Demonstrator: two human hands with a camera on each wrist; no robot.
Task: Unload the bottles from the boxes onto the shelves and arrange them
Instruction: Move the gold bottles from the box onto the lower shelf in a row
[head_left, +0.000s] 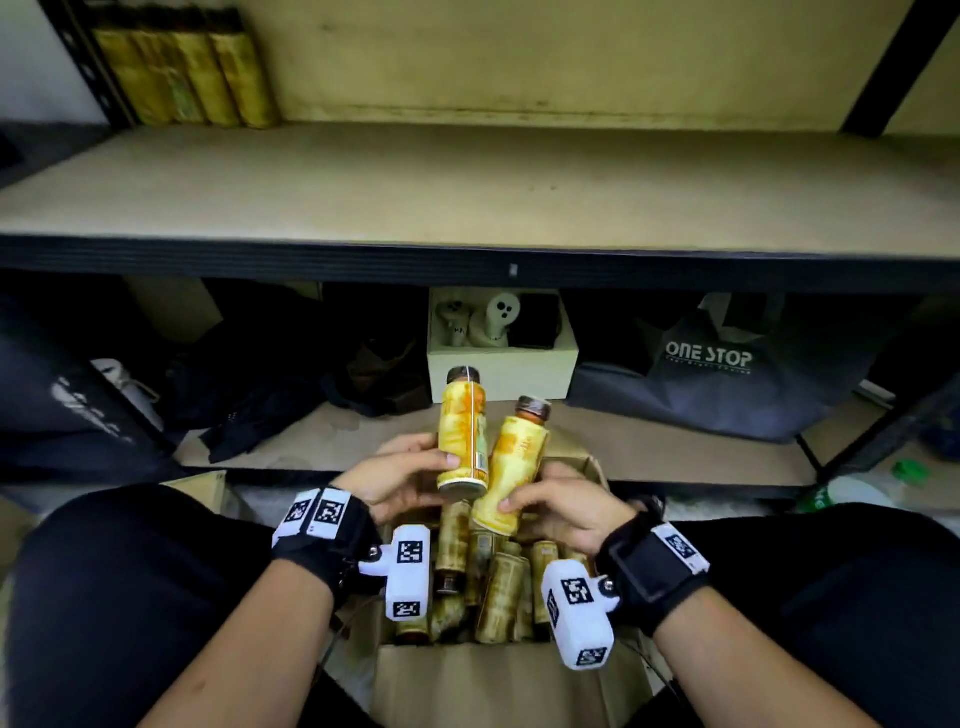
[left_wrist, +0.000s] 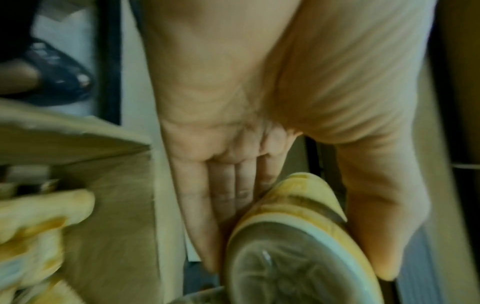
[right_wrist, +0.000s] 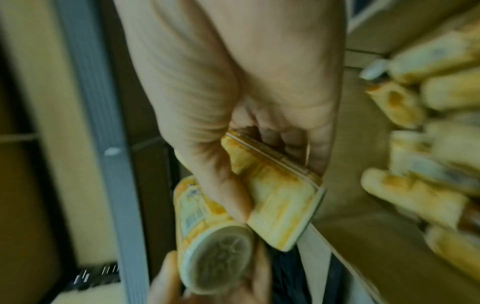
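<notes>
Two levels of a dark-framed shelving unit fill the head view: an upper shelf (head_left: 467, 182) of pale board, bare except for four yellow bottles (head_left: 187, 67) lined up at its far left corner, their tops cut off by the frame edge, and a lower shelf (head_left: 649, 447) crowded with dim things that are hard to make out, among them a grey bag (head_left: 717, 374) printed ONE STOP, dark fabric heaped at the left, and a white box (head_left: 501, 371) with pale skull-like figures inside. Below, between the person's knees, an open cardboard box (head_left: 467, 680) holds more bottles (head_left: 498, 587) lying jumbled; the wrist cameras and hands hide part of the pile, so no count is possible. The left hand (head_left: 400, 478) grips one yellow bottle (head_left: 463, 431) near its base, nearly upright, dark cap up, thumb across the front. The right hand (head_left: 566, 509) clasps a second bottle (head_left: 514, 467) around its lower half, tilted with its cap leaning right. Both bottles are raised above the box in front of the lower shelf, lower ends close together; whether they touch cannot be told. Both wrist views are blurred; the left one shows the round bottle base (left_wrist: 298, 265) between fingers (left_wrist: 226, 195) and thumb, with its upper part hidden.
</notes>
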